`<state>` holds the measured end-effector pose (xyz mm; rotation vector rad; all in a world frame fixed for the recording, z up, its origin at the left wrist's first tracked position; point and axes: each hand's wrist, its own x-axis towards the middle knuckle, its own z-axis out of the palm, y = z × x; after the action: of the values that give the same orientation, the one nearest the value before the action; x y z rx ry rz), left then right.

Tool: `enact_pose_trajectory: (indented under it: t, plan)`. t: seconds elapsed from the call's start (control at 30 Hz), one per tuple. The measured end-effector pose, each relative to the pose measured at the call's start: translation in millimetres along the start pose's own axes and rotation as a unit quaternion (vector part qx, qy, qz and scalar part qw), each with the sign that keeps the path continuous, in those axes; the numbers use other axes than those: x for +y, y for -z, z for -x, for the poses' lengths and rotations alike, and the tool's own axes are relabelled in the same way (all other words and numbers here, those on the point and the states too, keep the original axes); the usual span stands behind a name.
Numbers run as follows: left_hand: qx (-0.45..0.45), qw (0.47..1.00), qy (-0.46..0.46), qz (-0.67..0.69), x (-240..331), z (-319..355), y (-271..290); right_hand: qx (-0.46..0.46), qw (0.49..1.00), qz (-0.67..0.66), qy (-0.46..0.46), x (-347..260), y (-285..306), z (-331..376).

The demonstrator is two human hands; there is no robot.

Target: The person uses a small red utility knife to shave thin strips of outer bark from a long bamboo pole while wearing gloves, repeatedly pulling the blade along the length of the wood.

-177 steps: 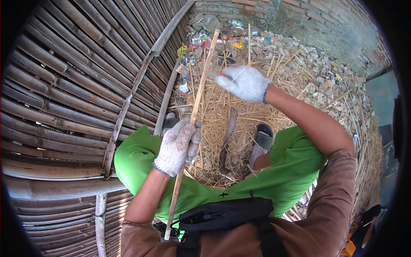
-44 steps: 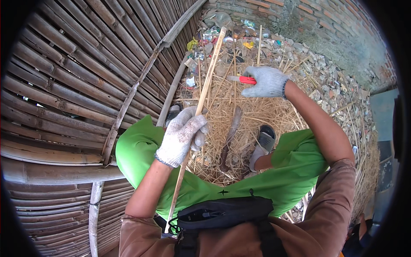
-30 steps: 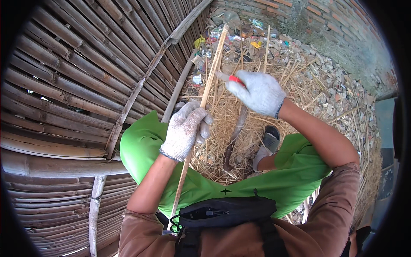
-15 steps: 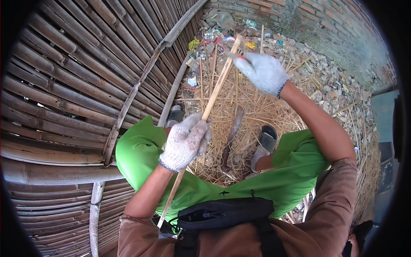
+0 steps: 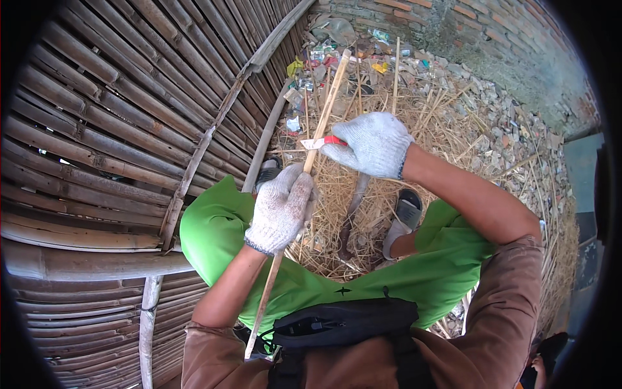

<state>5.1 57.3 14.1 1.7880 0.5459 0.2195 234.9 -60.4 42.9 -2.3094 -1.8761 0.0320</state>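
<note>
Straw-littered ground (image 5: 414,123) underfoot; my left hand (image 5: 282,209) fisted round bamboo strip (image 5: 324,117) running away from me; right hand (image 5: 374,144) pinches red-handled knife (image 5: 319,142) against it.

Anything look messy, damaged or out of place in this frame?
Yes: scraps of litter lie scattered at the foot of the brick wall, beyond the straw. The left hand grips the bamboo strip; the right hand holds a red-handled knife against it.
</note>
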Motion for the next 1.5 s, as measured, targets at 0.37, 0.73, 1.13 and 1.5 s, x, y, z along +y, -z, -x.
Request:
enact_pose_trajectory:
  t: [0.37, 0.73, 1.13, 1.5]
  plan:
    - [-0.043, 0.985, 0.080, 0.149, 1, 11, -3, 0.069, 0.992, -0.021, -0.101, 52, 9, -6]
    - [-0.046, 0.993, 0.071, 0.081, 2, 14, -4, 0.002, 0.993, 0.037, -0.110, 87, 24, -7]
    - [-0.051, 0.988, 0.096, 0.112, -1, 13, -4, -0.004, 0.997, -0.039, -0.063, 41, -8, 9]
    - [-0.062, 0.993, 0.077, 0.059, -1, 17, -6, 0.043, 0.990, 0.016, -0.133, 101, 0, 2]
